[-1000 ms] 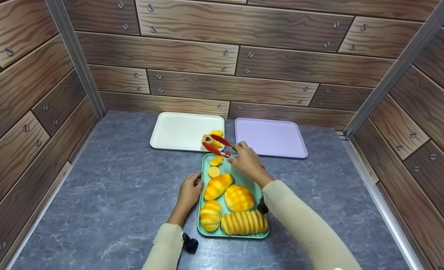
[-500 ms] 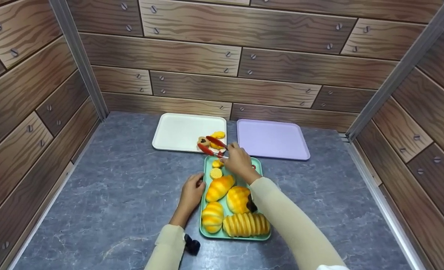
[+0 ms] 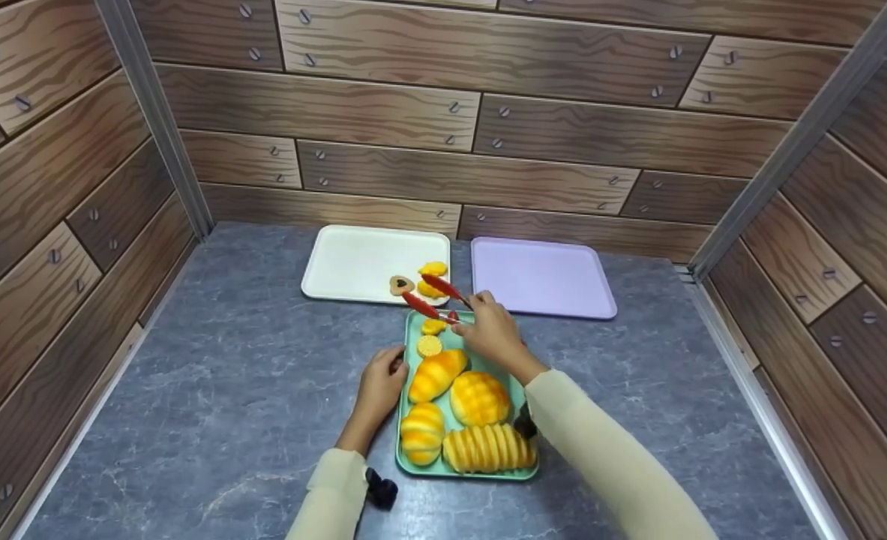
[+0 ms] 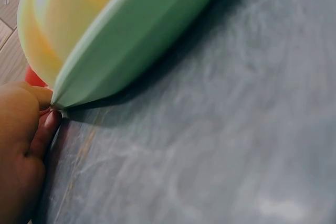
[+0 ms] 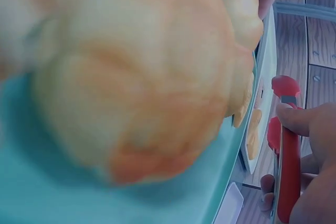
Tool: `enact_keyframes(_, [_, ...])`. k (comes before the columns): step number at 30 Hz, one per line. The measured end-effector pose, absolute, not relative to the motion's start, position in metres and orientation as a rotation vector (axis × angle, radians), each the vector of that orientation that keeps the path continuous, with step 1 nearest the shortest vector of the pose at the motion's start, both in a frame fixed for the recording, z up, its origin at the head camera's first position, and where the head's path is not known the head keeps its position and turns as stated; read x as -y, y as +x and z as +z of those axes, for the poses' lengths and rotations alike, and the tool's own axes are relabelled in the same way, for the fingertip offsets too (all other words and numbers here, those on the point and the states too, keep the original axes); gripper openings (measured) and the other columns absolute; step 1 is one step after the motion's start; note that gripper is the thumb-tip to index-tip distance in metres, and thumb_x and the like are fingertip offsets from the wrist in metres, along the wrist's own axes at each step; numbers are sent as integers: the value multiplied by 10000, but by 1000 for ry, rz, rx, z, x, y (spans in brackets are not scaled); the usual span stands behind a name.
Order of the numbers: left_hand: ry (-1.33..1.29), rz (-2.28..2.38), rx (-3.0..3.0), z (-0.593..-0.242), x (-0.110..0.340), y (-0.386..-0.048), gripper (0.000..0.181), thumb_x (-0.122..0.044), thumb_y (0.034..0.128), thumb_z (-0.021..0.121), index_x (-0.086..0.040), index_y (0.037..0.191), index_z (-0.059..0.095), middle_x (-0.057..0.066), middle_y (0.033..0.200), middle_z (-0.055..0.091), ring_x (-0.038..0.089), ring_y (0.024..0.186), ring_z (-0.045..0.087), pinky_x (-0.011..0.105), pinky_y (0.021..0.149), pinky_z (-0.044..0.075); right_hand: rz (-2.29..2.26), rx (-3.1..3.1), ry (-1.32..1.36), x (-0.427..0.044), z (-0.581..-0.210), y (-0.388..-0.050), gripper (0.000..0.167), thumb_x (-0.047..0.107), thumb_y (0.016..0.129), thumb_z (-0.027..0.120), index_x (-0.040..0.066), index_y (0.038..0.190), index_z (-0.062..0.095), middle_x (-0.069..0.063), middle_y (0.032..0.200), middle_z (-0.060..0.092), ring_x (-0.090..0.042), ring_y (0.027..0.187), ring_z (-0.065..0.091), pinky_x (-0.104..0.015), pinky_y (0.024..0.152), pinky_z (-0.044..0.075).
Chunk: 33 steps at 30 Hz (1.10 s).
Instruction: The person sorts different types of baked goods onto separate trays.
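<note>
Red tongs [image 3: 420,305] near dark-centred cookie [image 3: 401,284]

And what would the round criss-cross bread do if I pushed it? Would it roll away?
The round bread probably wouldn't roll far: it looks like a wide dome, so it might slide instead. Pushed toward the ridged loaf, it would likely bump it soon, since they lie close together. The raised rim of the green tray might help stop it.
</note>
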State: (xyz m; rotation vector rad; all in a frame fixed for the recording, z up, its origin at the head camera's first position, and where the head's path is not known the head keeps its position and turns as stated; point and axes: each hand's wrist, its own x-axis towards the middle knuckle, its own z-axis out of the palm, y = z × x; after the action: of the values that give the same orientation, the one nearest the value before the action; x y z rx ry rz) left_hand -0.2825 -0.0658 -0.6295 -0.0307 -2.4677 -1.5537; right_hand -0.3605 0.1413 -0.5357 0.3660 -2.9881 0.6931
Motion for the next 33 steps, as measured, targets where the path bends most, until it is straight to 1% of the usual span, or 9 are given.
enact_keyframes(4, [-55,-1533,2456,-629,67,-282,342,-47,961,622,39,1292,650,145,1117,662,223,965,603,425,883,503,743,2975,409,-156,-536,-346,671,359,899,765,18,1434,545,-135,1393,533,-338,1169,588,-505,988,485])
enact_keyframes(8, [-46,-1528,2470,-629,69,-282,345,-60,966,621,31,1298,648,135,1119,660,210,962,592,412,886,494,781,2991,398,-173,-541,-332,712,360,898,765,22,1469,506,-129,1444,500,-341,1205,586,-522,1001,481])
enact_keyframes(10, [-41,-1523,2473,-629,70,-282,343,-58,966,622,27,1297,650,131,1125,660,204,963,590,405,887,493,790,2998,384,-181,-545,-326,705,358,890,774,29,1459,519,-120,1441,504,-336,1178,601,-522,981,490])
enact_keyframes(16, [-34,-1505,2461,-630,71,-282,333,-46,953,627,25,1277,663,127,1113,661,200,944,579,404,875,488,790,2977,364,-198,-556,-314,636,331,851,814,39,1375,600,-111,1335,563,-330,1102,624,-523,921,501])
enact_keyframes(20, [-29,-1528,2478,-629,70,-281,344,-64,968,618,20,1300,650,130,1122,654,203,950,577,412,886,488,833,2972,343,-204,-557,-311,652,335,847,816,35,1382,595,-121,1327,570,-341,1126,616,-529,948,490])
enact_keyframes(25, [-13,-1564,2499,-629,67,-283,362,-92,984,611,12,1330,633,133,1152,653,210,984,590,415,919,490,822,3019,320,-212,-554,-312,676,350,866,797,38,1419,565,-130,1397,539,-351,1192,593,-540,991,474])
enact_keyframes(33, [-31,-1536,2496,-629,64,-283,357,-86,976,616,17,1316,641,130,1135,659,212,977,600,421,907,496,783,3102,335,-224,-551,-323,708,369,885,774,73,1474,517,-142,1503,469,-375,1255,563,-561,1020,453])
